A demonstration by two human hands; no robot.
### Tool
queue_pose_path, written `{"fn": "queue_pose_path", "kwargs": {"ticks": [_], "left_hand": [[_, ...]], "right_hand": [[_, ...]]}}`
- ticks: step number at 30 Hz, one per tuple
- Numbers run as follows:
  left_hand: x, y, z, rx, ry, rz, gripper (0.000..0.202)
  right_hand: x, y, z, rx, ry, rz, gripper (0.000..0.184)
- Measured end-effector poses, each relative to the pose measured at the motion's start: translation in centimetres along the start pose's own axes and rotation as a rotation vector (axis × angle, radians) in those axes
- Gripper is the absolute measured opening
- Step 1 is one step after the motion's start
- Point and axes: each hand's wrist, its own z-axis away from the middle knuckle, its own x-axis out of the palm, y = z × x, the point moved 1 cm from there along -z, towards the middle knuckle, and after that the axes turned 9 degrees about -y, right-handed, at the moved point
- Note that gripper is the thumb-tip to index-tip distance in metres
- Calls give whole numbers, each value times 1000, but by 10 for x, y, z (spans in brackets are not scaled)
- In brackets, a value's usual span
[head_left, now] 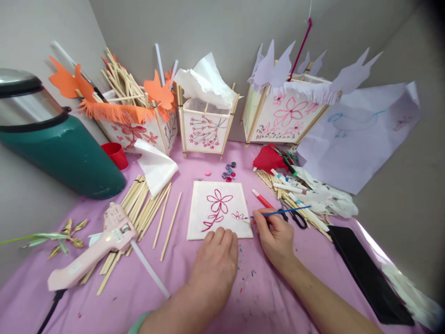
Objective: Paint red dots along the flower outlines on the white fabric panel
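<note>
Nearest to the camera are the left hand [217, 264] and the right hand [274, 234], both bare, above a wide purple cloth [114, 315]. Large on the left side, a green bottle [69, 153] leans in the view. At the back stand three decorated boxes, which are a box with purple fringe [292, 113], a box with orange fringe [134, 134] and a smaller middle box [205, 132]. Between these and the hands lies a white square panel [200, 199], flat on the cloth, with a big red flower drawn on it. The left fingers are close together and bent, resting at its lower edge; whether they hold something underneath, I cannot tell. To the left lies a pink glue gun [93, 255], partly upon wooden sticks [149, 208]. The right fingers pinch a thin blue brush [299, 208], its tip just beside a small red flower [237, 215] on the panel. Smallest are some round coloured pieces [232, 175] behind the panel.
</note>
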Motion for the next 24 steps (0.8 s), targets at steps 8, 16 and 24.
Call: {"fn": "queue_pose_path", "kwargs": {"ticks": [8,16,24], "left_hand": [[1,0,0,2,21,-1,25],[0,0,0,2,10,-4,26],[0,0,0,2,9,-4,26]], "right_hand": [[3,1,1,-9,-24,-29,11],[4,0,0,-4,-33,-31,12],[3,-1,-1,-14,-33,1,13]]}}
